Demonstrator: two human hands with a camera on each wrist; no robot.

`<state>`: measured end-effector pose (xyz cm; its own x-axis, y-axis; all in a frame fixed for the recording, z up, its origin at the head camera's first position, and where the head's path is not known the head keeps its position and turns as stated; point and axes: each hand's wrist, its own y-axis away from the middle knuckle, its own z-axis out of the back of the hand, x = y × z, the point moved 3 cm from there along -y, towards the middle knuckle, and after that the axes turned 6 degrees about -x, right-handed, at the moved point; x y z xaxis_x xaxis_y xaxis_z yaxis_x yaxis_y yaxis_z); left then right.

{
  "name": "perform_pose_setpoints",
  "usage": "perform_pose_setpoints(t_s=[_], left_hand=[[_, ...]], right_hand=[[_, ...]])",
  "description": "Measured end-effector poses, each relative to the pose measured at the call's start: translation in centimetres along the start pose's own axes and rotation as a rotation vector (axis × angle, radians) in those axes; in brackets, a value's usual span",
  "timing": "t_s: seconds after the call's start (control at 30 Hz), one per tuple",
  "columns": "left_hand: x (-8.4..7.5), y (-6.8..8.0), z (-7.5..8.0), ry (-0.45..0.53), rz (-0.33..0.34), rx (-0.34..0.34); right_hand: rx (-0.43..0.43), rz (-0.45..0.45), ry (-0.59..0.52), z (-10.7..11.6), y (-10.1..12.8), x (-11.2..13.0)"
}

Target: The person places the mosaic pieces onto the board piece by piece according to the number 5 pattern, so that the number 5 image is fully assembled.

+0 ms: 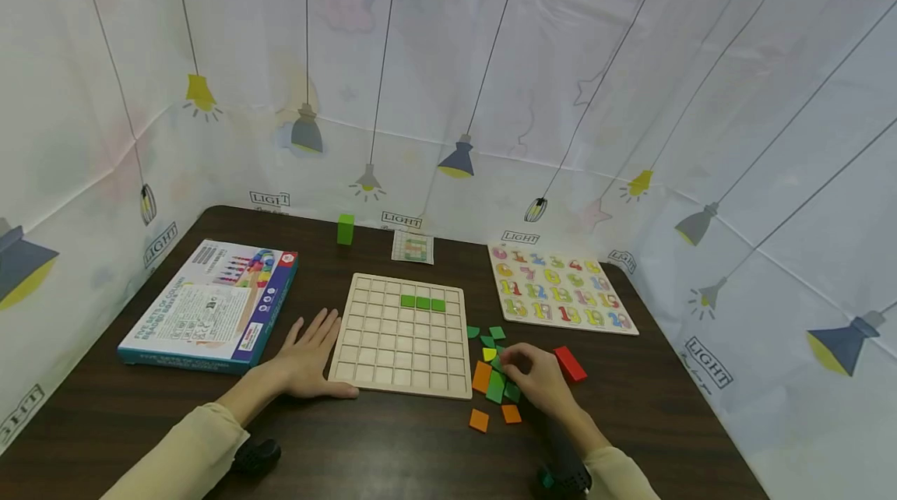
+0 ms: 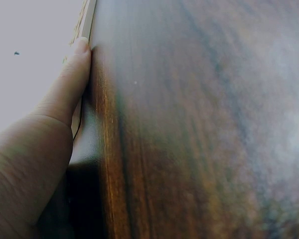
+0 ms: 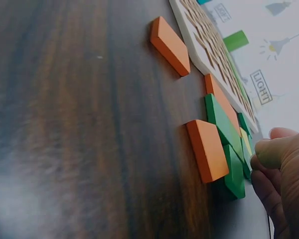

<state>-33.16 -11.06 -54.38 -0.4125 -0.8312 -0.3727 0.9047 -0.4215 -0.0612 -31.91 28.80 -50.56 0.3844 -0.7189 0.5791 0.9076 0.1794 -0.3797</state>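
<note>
Wooden grid board [image 1: 399, 340] is braced at its left edge by the flat, open left hand [image 1: 308, 364]; flat tiles [image 1: 496, 375] right of it are pinched by the right hand [image 1: 536, 379].

A game box [image 1: 210, 305] lies at the table's [image 1: 392, 453] left, a number puzzle [image 1: 561, 290] at the right; a green block [image 1: 346, 229] and a small card [image 1: 413, 247] sit near the back wall.

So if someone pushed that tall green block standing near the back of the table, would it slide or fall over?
The green block stands upright on a small base, so a push near its top would probably tip it. Pushed low, it might slide across the smooth table. It looks solid and stiff.
</note>
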Motion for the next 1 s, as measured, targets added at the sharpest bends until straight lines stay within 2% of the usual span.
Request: perform_pose_setpoints(t_s=[0.3,0.57,0.8,1.0], left_hand=[[-0.1,0.0,0.1,0.014,-0.006,-0.01],[0.2,-0.2,-0.3,-0.013,-0.001,-0.022],[0.1,-0.1,-0.3,-0.007,-0.002,-0.017],[-0.1,0.0,0.0,-0.003,-0.005,-0.012]], right_hand=[[0.048,-0.054,0.023,0.1,1.1,-0.1],[0.07,-0.002,-0.002,0.1,1.2,0.0],[0.122,-0.074,-0.042,-0.1,1.0,-0.2],[0.097,-0.018,-0.034,-0.2,0.9,0.1]])
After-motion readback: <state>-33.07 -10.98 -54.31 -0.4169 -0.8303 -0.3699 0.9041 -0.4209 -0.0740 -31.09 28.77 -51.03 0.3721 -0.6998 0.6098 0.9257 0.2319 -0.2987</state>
